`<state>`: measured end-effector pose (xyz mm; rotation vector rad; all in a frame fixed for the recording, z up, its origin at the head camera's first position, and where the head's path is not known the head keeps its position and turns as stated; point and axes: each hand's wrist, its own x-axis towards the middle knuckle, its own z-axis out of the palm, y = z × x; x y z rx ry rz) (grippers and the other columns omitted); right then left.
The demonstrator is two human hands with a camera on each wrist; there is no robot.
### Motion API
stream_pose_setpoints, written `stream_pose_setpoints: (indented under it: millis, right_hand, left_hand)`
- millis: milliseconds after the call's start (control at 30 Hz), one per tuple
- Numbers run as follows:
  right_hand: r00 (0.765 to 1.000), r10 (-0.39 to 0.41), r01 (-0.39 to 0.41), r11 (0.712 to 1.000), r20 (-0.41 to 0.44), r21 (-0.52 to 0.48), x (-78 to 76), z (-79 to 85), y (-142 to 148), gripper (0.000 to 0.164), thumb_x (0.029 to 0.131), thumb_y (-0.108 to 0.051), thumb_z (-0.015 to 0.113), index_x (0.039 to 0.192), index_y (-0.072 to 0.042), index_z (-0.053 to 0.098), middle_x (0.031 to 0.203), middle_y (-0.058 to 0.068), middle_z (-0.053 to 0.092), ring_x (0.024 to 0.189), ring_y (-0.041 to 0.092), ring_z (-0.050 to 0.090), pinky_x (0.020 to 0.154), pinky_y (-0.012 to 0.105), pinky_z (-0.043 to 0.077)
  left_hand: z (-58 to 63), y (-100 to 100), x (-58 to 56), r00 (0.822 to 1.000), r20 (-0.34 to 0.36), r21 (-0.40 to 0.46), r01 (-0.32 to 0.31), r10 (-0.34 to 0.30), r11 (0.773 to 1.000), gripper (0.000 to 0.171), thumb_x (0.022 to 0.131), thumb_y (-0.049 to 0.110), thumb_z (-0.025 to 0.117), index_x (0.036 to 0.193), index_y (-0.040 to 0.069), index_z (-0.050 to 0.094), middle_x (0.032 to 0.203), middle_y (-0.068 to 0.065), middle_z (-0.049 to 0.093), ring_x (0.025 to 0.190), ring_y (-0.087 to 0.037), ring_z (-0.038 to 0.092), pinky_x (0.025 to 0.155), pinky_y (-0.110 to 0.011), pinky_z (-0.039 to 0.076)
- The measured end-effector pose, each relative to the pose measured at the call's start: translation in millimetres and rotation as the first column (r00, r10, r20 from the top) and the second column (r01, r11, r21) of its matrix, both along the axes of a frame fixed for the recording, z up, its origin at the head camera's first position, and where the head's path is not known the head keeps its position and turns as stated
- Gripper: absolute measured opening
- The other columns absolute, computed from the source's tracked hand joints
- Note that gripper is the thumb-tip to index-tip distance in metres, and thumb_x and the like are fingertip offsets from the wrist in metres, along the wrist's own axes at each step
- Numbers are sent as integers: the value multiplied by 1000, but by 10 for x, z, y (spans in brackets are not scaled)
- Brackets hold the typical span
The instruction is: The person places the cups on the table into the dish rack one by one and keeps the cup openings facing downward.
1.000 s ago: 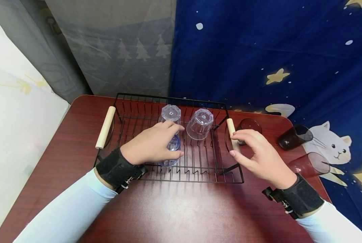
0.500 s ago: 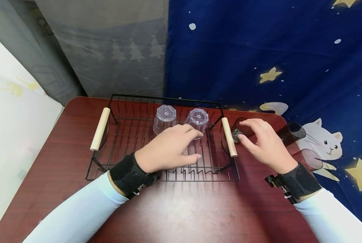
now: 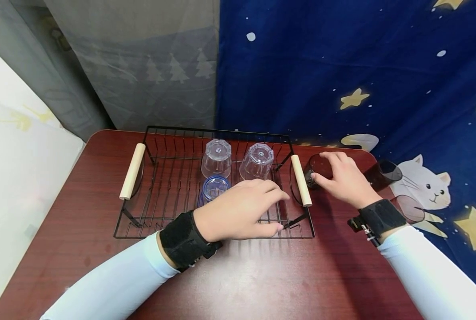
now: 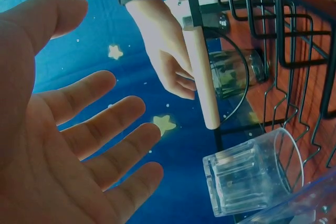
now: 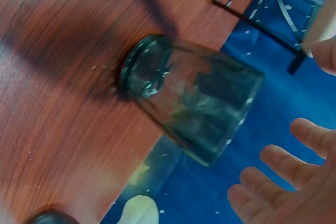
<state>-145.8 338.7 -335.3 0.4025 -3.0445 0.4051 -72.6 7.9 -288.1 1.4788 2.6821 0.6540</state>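
Note:
My left hand (image 3: 239, 211) is over the front right of the black wire rack (image 3: 174, 218), fingers spread and palm bare in the left wrist view. Behind it, two clear glasses (image 3: 216, 160) stand upside down in the rack, with a blue-tinted glass (image 3: 215, 189) in front, partly covered by the hand. Beyond the rack's right wooden handle, my right hand (image 3: 346, 180) is at a dark see-through glass (image 3: 316, 166) standing upright on the table. In the right wrist view, a gap shows between the loosely bent fingers (image 5: 286, 163) and this glass.
Two more dark glasses, one nearly black (image 3: 382, 175) and one reddish (image 3: 409, 209), stand to the right of my right hand. Wooden handles (image 3: 133, 171) rise at both rack ends. A blue curtain (image 3: 286, 66) hangs behind the table (image 3: 262, 280).
My left hand has moved right and toward the front, away from the blue-tinted glass, which stays in the rack. My right hand has shifted from beside the rack handle to the dark glass.

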Motion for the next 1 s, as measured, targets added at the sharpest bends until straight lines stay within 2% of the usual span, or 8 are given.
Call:
stream_pose_setpoints:
  millis: [433,567,800,1000]
  right_hand:
    - [991,-71,64,996,110,68,-221,-164,15,86,92,-58,62,150,-1,33,148,36,35,133,58,34,102,70,35]
    - [990,-75,65,995,120,80,-264,-200,11,87,91,-54,64,151,0,32,147,38,35,133,59,34,101,70,36]
    - [991,-34,19,993,130,113,-313,-269,45,87,93,-47,66,156,-2,27,146,36,36,131,55,39,100,68,39]
    - [994,-17,7,996,107,92,-338,-287,53,86,90,-42,72,154,0,32,141,36,38,127,54,43,97,68,41]
  left_hand:
    - [-37,-15,3,1000,3,-10,-23,23,1000,56,92,49,63,139,18,56,131,3,59,121,-13,55,107,-35,42]
    - [-48,-22,4,1000,6,-9,-30,30,999,56,92,49,64,138,18,57,130,2,59,120,-14,56,107,-35,42]
    - [-68,-52,-14,998,20,-34,-58,59,998,59,92,49,64,140,15,54,131,2,60,122,-14,55,108,-36,42]
    - [-64,-85,-39,996,15,-47,-92,93,995,60,93,49,64,141,14,53,131,1,60,122,-15,56,108,-36,43]
